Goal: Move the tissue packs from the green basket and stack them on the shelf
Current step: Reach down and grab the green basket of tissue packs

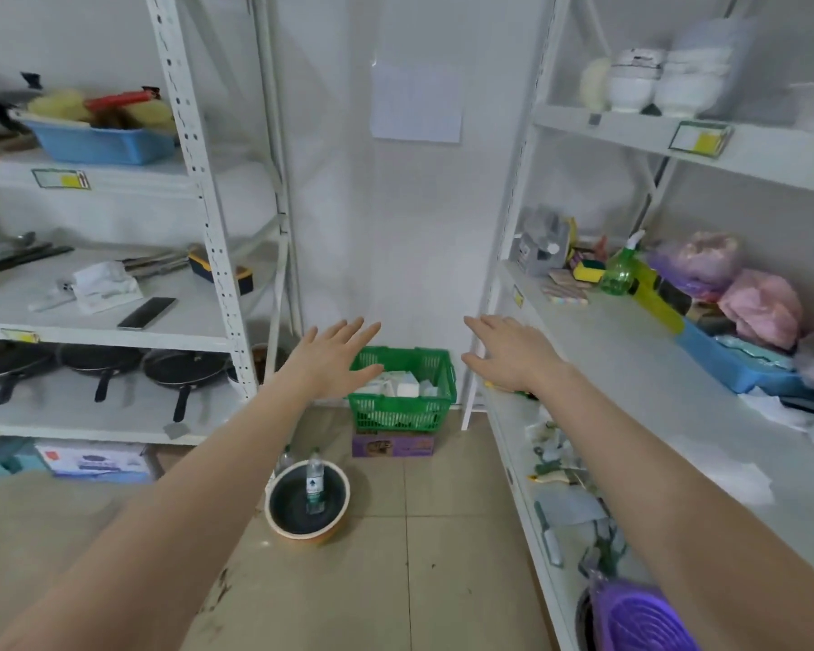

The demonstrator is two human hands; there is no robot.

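**Both hands empty, reaching for the basket**

Neither hand grips anything: the left hand (333,359) and the right hand (508,357) are both stretched forward with fingers spread and palms down, holding nothing.

At far left stands a white rack (198,180) with frying pans (179,373) on its lower level. On the floor, nearer than the basket and left of centre, sits a round basin (278,514) with a water bottle (315,481) standing in it. Beyond it, against the far wall, the green basket (403,411) rests on a purple box (392,446), with the pale tissue packs (398,383) still inside. The left fingers overlap its left rim in view; whether they touch it I cannot tell.

This looks like the opening reach. Next, the hands would need to go down into the basket and close on a pack.

To the right, the shelf (630,368) has bare surface along its near part, with clutter at the far end and against its back edge. The floor between the racks is open, apart from the basin.
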